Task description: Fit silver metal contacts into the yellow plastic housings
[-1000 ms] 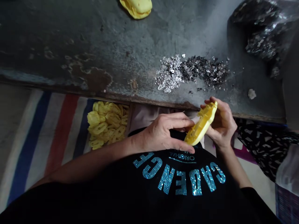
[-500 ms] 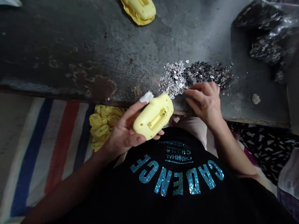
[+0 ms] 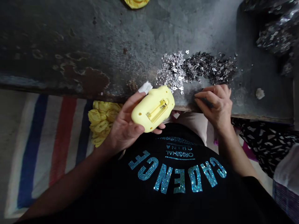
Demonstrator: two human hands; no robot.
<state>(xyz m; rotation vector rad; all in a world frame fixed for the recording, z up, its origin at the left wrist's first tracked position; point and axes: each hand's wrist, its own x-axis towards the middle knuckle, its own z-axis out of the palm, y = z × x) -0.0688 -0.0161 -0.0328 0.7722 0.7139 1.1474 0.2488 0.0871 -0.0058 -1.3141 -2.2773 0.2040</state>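
Note:
My left hand [image 3: 125,129] is wrapped round a yellow plastic housing [image 3: 142,107], held tilted just in front of the table edge. A narrow battery slot with metal contacts inside faces up, and small round holes sit near the housing's rim. White tape [image 3: 145,87] covers one fingertip of that hand. My right hand [image 3: 216,104] is over the table edge, thumb and forefinger closed together; whatever may be between them is too small to make out. Just beyond it lie a pile of silvery metal contact tabs [image 3: 173,70] and a darker pile of metal tabs [image 3: 207,67].
Another yellow piece [image 3: 137,3] lies at the far side of the worn metal table [image 3: 140,40]. A clear plastic bag of small metal parts [image 3: 272,39] stands at right, with a whitish lump [image 3: 259,93] nearer. More yellow pieces [image 3: 101,121] and a striped sack [image 3: 63,140] are below the edge.
My right hand has drawn back to the right, away from the silvery tabs, its fingertips closer together. My left hand still holds the housing at nearly the same tilt. The view has shifted slightly.

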